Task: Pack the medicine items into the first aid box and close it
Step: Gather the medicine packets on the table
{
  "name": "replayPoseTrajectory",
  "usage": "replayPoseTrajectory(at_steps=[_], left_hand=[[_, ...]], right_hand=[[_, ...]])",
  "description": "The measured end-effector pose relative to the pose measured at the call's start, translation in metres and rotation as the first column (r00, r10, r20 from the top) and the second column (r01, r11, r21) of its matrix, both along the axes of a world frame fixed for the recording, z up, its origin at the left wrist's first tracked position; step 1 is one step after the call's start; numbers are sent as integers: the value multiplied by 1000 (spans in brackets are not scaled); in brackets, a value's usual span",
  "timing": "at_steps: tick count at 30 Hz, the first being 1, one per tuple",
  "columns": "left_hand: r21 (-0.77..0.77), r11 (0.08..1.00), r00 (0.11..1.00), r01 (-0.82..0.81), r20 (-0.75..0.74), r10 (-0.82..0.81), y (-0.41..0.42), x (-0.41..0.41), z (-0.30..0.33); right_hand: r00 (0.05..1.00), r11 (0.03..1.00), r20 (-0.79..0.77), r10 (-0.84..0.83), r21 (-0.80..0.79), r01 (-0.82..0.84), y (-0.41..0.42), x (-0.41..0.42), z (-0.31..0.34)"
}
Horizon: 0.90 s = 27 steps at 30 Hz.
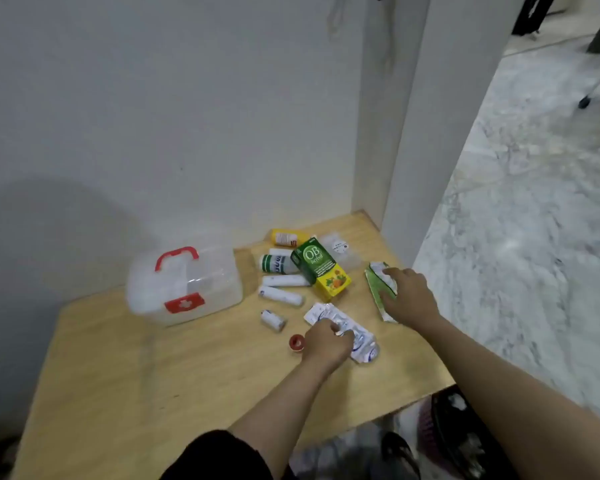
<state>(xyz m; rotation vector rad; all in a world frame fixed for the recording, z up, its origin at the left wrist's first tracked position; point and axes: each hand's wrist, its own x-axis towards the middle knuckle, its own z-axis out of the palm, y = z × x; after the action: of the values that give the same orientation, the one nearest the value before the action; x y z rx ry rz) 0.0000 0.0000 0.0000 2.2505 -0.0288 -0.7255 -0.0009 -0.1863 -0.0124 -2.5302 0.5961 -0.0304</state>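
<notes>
From the head camera, the clear first aid box [184, 287] with the red handle sits shut on the wooden counter [153, 375], close to the wall. The medicine things lie just to its right, all still outside it.

The left hand [328, 344] is curled over a pile of silver pill strips [359, 336]. Its fingers look bent down on the strips, but I cannot tell if they really pinch them. The right hand [409, 294] lies on a green packet [378, 292], fingers spread flat on top. It presses; it does not grip.

The strips and the packet look thin, light and bendy. They may slide on the smooth wood, so I think it is best to pinch them at an edge, or push them to the counter edge and lift there. The green and yellow carton [321, 270] looks stiff and easy to hold by its sides. The white bottle [279, 264], the yellow bottle [286, 238] and the small white rolls [281, 288] are round and might roll away. The little red tape roll [296, 342] lies just beside the left hand.

The packet is near the right edge of the counter and could drop to the floor. In front of the box there is lots of bare wood to work on. The wall is right behind the box.
</notes>
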Motion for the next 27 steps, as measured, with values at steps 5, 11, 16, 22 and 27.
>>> replayPoseTrajectory(at_steps=[5, 11, 16, 22, 27], left_hand=[[42, 989, 990, -139, 12, 138, -14, -17, -22], [208, 956, 976, -207, 105, 188, -37, -30, -35], [120, 952, 955, -281, 129, 265, -42, -39, -38], [34, 957, 953, -289, 108, 284, -42, -40, -35], [-52, 958, 953, -284, 97, 288, -42, -47, -33]], right_hand=[[994, 998, -105, -13, -57, 8, -3, -8, -21], [997, 996, -30, -64, -57, 62, 4, -30, -54], [988, 984, -9, -152, 91, 152, 11, -43, -42], [979, 911, -22, -205, 361, 199, 0, -57, -40], [955, 882, 53, -290, 402, 246, -11, -74, -34]])
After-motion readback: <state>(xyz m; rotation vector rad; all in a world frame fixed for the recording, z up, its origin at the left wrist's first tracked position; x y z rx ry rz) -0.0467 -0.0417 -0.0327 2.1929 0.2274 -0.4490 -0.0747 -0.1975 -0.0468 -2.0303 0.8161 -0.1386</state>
